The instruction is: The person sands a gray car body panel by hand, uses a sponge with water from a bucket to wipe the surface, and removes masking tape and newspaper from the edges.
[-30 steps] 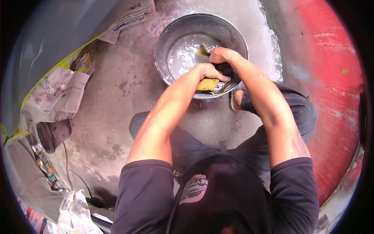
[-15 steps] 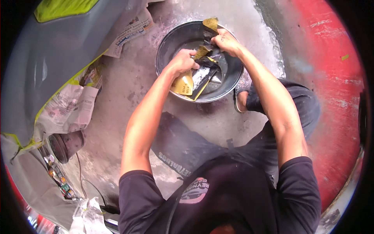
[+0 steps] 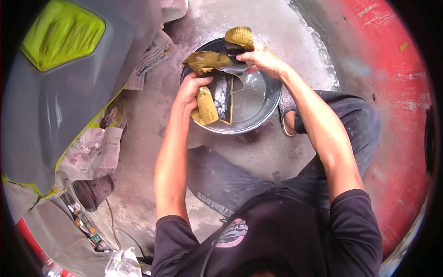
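Concrete floor [image 3: 152, 138], basin [image 3: 258, 117] of water: my left hand [image 3: 187, 94] and right hand [image 3: 260, 57] grip wet sandpaper [image 3: 217, 87], half unfolded; grey panel [image 3: 50, 106] looks unsanded.

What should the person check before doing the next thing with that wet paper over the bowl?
1. Left hand has a firm hold on the yellow-backed sandpaper sheets: ok, fingers are closed on them.
2. Right hand grips the upper sheet: ok.
3. Sheets are over the metal basin, so drips fall inside: ok.
4. Water in the basin: ok, a shallow pool shows.
5. Sheets are peeled fully apart: cannot tell, they overlap and fold.
6. Basin sits flat on the concrete floor: ok.
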A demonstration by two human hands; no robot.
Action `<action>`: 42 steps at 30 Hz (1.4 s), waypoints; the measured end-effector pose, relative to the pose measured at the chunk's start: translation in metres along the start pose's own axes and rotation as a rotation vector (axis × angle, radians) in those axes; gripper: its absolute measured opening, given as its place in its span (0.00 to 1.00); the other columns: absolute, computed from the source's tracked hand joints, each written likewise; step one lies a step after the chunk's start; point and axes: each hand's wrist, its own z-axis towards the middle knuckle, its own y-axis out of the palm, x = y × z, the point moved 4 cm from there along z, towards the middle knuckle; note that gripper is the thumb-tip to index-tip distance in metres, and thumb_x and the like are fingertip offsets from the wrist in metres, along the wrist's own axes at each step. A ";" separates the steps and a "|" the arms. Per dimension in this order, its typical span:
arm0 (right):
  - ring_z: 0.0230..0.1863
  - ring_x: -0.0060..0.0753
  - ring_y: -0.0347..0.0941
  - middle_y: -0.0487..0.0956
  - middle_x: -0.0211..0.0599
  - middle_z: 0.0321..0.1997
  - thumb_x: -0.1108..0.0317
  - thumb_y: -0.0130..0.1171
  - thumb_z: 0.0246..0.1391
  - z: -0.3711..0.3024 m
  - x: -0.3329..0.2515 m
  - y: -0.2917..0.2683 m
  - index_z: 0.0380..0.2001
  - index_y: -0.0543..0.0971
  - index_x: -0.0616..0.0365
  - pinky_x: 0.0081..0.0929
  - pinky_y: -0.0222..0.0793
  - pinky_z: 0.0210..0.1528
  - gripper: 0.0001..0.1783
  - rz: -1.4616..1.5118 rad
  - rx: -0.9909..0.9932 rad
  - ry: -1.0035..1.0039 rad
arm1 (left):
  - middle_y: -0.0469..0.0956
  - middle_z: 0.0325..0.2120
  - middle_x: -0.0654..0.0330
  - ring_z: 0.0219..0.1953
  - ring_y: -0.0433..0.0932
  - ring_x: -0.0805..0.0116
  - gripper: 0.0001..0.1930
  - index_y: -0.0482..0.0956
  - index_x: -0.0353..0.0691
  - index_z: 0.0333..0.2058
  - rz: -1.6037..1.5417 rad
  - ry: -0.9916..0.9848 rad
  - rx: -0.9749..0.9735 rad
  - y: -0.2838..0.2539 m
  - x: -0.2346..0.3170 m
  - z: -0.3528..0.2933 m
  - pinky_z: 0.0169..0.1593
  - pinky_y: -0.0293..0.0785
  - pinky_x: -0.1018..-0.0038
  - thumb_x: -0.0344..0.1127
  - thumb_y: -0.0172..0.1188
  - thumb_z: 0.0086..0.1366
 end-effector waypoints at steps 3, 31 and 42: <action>0.39 0.25 0.79 0.81 0.35 0.46 0.59 0.66 0.61 0.009 0.002 -0.012 0.59 0.73 0.57 0.28 0.80 0.36 0.27 -0.071 0.052 -0.016 | 0.84 0.47 0.50 0.44 0.87 0.56 0.19 0.74 0.30 0.56 -0.170 0.013 -0.060 0.007 0.004 -0.002 0.53 0.85 0.57 0.22 0.57 0.66; 0.57 0.49 0.78 0.80 0.54 0.55 0.67 0.64 0.57 -0.005 0.026 0.064 0.67 0.69 0.62 0.40 0.73 0.62 0.35 -0.573 0.308 -0.563 | 0.82 0.52 0.55 0.54 0.82 0.61 0.23 0.75 0.40 0.60 -0.235 0.077 -0.024 0.011 -0.016 -0.001 0.60 0.78 0.59 0.50 0.57 0.76; 0.72 0.67 0.62 0.65 0.59 0.74 0.79 0.50 0.46 -0.030 0.035 0.099 0.69 0.67 0.65 0.50 0.67 0.70 0.41 -0.826 0.083 -0.629 | 0.79 0.50 0.59 0.52 0.78 0.69 0.29 0.74 0.37 0.57 0.063 0.306 0.022 0.026 -0.007 -0.016 0.56 0.76 0.68 0.40 0.75 0.61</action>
